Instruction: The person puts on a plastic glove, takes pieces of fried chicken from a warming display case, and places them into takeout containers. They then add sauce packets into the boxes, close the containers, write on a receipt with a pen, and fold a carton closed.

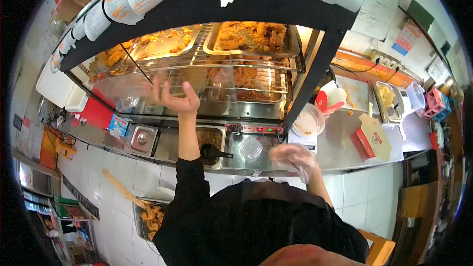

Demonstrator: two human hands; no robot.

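My left hand is bare and raised in front of the glass front of the heated display cabinet, fingers spread. Whether it touches the glass I cannot tell. My right hand wears a clear plastic glove and hovers over the counter's front edge, its fingers smeared by motion. Just left of it sits a small clear plastic tub. Inside the cabinet, trays of fried chicken rest on wire racks. Below my left forearm, a metal pan holds a black-handled utensil.
A round plastic container stands on a white scale to the right. Beyond it are an open red takeaway box and a metal tray. On the lower left, a wooden-handled basket holds fried pieces. A lidded steel pan is left.
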